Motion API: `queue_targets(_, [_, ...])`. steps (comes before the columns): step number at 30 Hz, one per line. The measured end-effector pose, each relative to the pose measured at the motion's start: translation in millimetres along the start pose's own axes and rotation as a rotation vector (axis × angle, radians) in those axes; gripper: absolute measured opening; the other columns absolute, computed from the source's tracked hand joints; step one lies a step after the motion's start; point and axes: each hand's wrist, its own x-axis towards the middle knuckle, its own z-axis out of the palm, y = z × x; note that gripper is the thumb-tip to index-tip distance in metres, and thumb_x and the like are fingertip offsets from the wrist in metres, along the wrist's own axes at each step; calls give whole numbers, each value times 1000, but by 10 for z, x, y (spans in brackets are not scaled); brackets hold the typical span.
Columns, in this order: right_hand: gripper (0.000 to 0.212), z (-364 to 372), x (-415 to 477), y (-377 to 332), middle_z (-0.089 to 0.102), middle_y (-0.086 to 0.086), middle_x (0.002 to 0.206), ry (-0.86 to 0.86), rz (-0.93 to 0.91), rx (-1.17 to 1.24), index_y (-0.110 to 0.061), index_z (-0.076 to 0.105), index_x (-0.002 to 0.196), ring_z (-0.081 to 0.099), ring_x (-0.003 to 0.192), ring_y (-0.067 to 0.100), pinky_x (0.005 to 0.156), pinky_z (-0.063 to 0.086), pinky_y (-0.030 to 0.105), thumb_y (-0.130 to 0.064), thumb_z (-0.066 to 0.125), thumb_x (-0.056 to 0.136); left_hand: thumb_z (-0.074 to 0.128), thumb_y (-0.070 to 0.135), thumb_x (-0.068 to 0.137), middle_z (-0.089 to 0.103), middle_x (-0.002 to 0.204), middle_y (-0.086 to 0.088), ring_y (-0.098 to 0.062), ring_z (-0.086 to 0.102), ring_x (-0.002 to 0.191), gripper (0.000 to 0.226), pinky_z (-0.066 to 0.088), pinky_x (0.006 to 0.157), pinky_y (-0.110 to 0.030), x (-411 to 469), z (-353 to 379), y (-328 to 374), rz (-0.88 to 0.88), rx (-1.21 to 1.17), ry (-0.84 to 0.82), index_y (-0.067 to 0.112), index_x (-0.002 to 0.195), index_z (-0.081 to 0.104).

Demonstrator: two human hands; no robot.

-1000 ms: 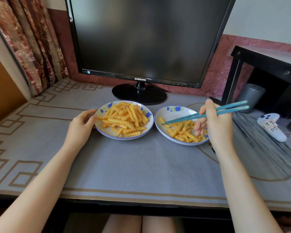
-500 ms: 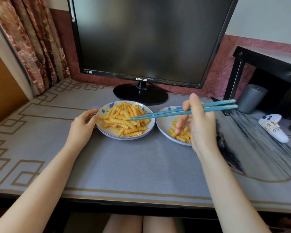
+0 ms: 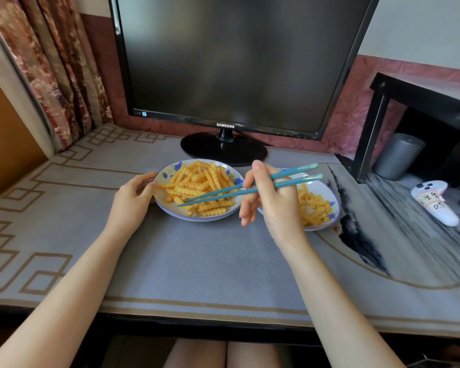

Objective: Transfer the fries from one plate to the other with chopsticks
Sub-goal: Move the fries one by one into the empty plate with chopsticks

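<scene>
Two white plates with blue flowers stand side by side on the desk mat. The left plate [image 3: 162, 179] is heaped with crinkle-cut fries [image 3: 197, 181]. The right plate [image 3: 334, 208] holds a smaller pile of fries [image 3: 315, 208] and is partly hidden behind my right hand [image 3: 274, 205]. That hand holds a pair of teal chopsticks [image 3: 284, 179], whose tips reach over the front of the left plate's fries with nothing visibly between them. My left hand [image 3: 132, 201] grips the left plate's rim with curled fingers.
A black monitor [image 3: 229, 62] on a round stand [image 3: 223, 151] rises just behind the plates. At the right stand a black side table [image 3: 422, 94], a grey cylinder [image 3: 397, 156] and a white game controller [image 3: 436, 201]. A curtain [image 3: 53, 62] hangs at the left.
My right hand has carried the chopsticks leftward from the right plate until their tips sit over the left plate's fries. My left hand has stayed on the left plate's rim.
</scene>
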Motion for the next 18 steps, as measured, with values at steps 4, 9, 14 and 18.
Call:
queue_targets(4, [39,-174,-5,-136,52,9,40,79,-15,2,-6,50,71,47,31,22,37,33,23,-21,37,105,51,15,97,68,104,2,5,64,74,28,48,84,-24,-9,-5,6,-3,2,-6,15,122,63])
queue_targets(9, [37,-581,46,-255,48,8,36,282,-46,-44,-10,50,72,43,29,22,37,33,22,-25,39,104,50,16,97,67,104,0,-1,63,80,27,46,84,-26,-24,0,22,-4,1,-2,15,122,63])
queue_targets(14, [37,-978,79,-212,50,7,37,376,-67,-144,-9,49,72,43,29,21,37,33,23,-22,37,104,50,16,97,67,106,0,-2,63,80,28,46,83,-26,-18,2,21,-2,10,-3,14,122,63])
queue_targets(18, [38,-1157,110,-119,53,10,39,411,-62,-236,-10,51,71,45,29,22,35,35,19,-24,38,104,50,16,97,67,106,-2,-3,63,80,28,48,87,-29,-17,2,17,-3,7,-3,14,122,63])
